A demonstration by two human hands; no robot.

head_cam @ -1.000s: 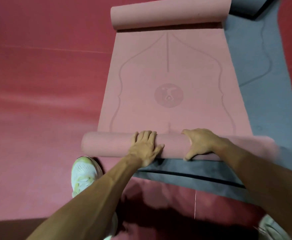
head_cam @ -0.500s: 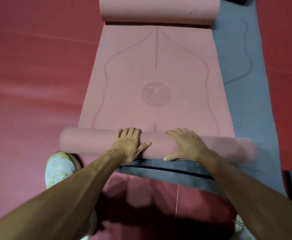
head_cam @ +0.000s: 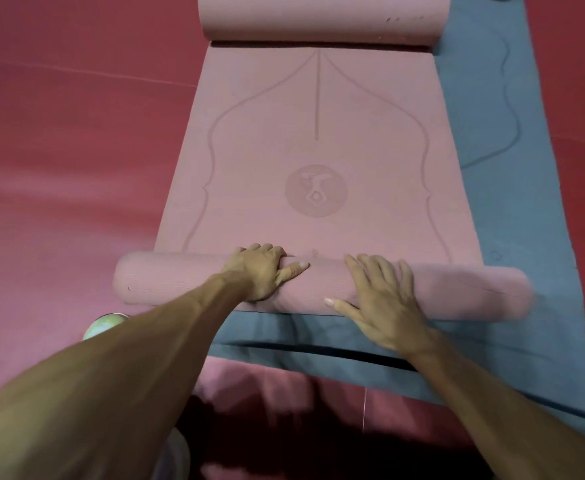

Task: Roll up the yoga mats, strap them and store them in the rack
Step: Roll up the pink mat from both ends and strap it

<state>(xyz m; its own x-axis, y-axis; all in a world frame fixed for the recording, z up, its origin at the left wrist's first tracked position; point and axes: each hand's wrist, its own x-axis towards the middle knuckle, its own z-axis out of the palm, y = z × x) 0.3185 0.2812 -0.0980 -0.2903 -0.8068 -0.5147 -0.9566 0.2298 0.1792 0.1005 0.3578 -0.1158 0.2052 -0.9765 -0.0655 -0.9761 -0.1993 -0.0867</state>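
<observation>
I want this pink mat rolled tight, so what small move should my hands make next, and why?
Probably push the roll forward another turn: the left hand curls over it, the right hand presses it, and much pink mat ahead lies flat.

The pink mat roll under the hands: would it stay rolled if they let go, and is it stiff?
Probably soft and bendy: the pink mat roll curls tightly under the left hand and right hand. Being a cylinder, it may roll or loosen if released. The far end curls unaided, hinting at springiness.
</observation>
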